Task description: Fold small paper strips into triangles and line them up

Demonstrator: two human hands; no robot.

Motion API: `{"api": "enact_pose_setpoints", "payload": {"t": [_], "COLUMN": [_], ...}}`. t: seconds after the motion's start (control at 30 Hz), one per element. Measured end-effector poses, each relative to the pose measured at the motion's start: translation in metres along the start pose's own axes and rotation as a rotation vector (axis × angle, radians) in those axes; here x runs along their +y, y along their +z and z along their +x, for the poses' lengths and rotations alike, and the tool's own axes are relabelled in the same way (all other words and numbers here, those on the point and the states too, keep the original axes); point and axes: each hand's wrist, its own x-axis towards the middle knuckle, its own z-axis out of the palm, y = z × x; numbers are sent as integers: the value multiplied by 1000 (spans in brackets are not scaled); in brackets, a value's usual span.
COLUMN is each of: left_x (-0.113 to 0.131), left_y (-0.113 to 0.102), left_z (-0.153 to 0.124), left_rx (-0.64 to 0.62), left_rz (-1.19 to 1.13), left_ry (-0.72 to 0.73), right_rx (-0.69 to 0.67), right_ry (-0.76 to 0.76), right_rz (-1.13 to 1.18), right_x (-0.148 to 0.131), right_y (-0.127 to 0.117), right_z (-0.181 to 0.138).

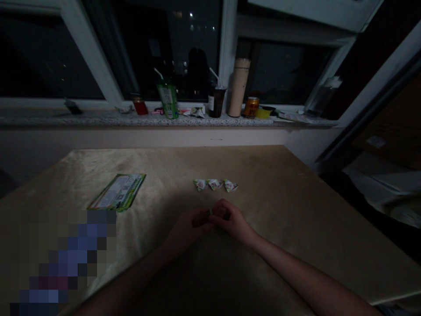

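Three small triangular packets, printed in white and green, lie on the table just beyond the grip, in a short row with their edges close together; the left hand and the right hand meet low over the table, fingers curled and fingertips brought together; a small pale speck shows where they meet, too dim to name, and I cannot tell whether either hand is clamped on anything.

Left of the grip and slightly beyond it lies a flat green printed pouch, its white text panel facing up; nearer and farther left, a pixelated patch hides what lies there; under everything spreads the tan tabletop, dim around the forearms.

Well beyond the grip runs a speckled stone windowsill; on it, from left to right, stand a red jar, a green drink container with a straw, a dark cup with a pale straw, a tall beige flask and an orange-gold can; behind them are dark window panes.
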Motion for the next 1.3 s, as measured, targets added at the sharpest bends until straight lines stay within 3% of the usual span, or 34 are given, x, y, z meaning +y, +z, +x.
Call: {"api": "enact_pose_setpoints", "payload": {"t": [0.67,1.3], "left_x": [-7,-6], "left_y": [-10,-10], "left_z": [4,4], "left_rx": [-113,-105], "left_rz": [-49,-72], "left_ry": [-6,-21], "right_rx": [-57,-5], "right_ry": [41,73], "right_rz": [40,0], "right_x": [-6,-7], "right_y": [0,0], "right_z": [1,-1]}}
